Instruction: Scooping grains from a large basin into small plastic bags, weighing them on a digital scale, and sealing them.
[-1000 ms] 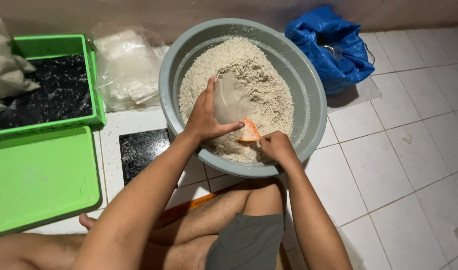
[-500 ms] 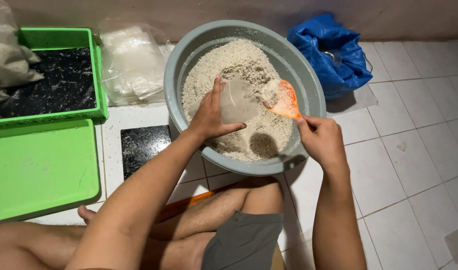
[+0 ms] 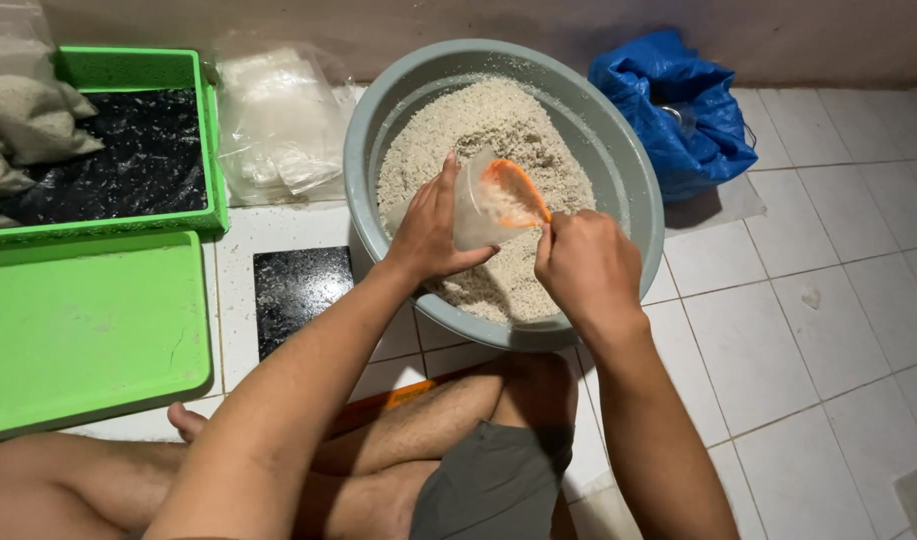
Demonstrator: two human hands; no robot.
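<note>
A large grey basin (image 3: 634,200) filled with pale grain (image 3: 469,120) stands on the tiled floor in front of me. My left hand (image 3: 429,225) holds a clear plastic bag (image 3: 471,215) open over the grain. My right hand (image 3: 584,265) grips an orange scoop (image 3: 514,190), tilted with its mouth in the bag's opening and grain on it. Both hands are above the near half of the basin.
A green tray lid (image 3: 79,330) lies at the left, with a green tray (image 3: 129,70) holding filled bags (image 3: 24,120) behind it. Empty clear bags (image 3: 279,120) lie beside the basin. A blue plastic bag (image 3: 674,105) sits at the back right. My legs are folded under the basin.
My right hand dug the scoop into the grain, lifted it out to the right, then brought it back left and tipped it into the bag held by my left hand.
</note>
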